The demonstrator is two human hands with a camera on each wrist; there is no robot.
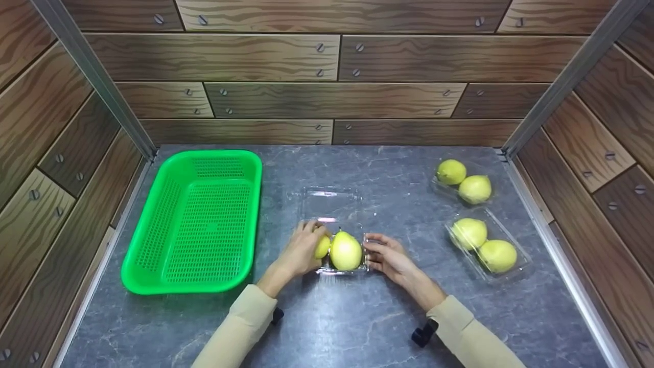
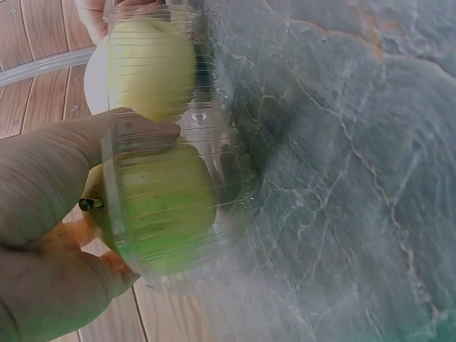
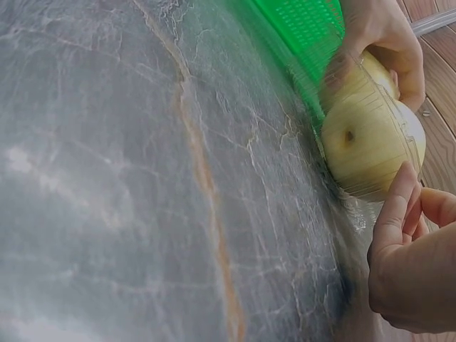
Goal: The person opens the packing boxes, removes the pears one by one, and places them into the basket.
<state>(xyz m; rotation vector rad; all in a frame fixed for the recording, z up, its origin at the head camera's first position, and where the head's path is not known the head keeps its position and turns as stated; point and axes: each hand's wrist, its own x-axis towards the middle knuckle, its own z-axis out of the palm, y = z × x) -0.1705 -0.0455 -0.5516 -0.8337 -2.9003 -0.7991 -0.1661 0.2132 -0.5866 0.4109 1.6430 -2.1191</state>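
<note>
An open clear plastic clamshell container (image 1: 332, 204) lies in the middle of the grey marbled table, its lid folded back to the far side. Two yellow-green pears sit side by side in its base. My left hand (image 1: 305, 248) grips the left pear (image 2: 160, 203) from above, thumb and fingers curled round it, hiding much of it in the head view. The right pear (image 1: 346, 251) lies with its stem pointing away. My right hand (image 1: 391, 258) touches the container's right wall with its fingertips, fingers loosely extended, as the right wrist view also shows.
A green plastic basket (image 1: 212, 227) with perforated walls stands to the left. On the right lie two clear containers, the farther container (image 1: 444, 190) and the nearer container (image 1: 522, 267), each with two pears. Wood-patterned panels (image 1: 327, 97) border the table.
</note>
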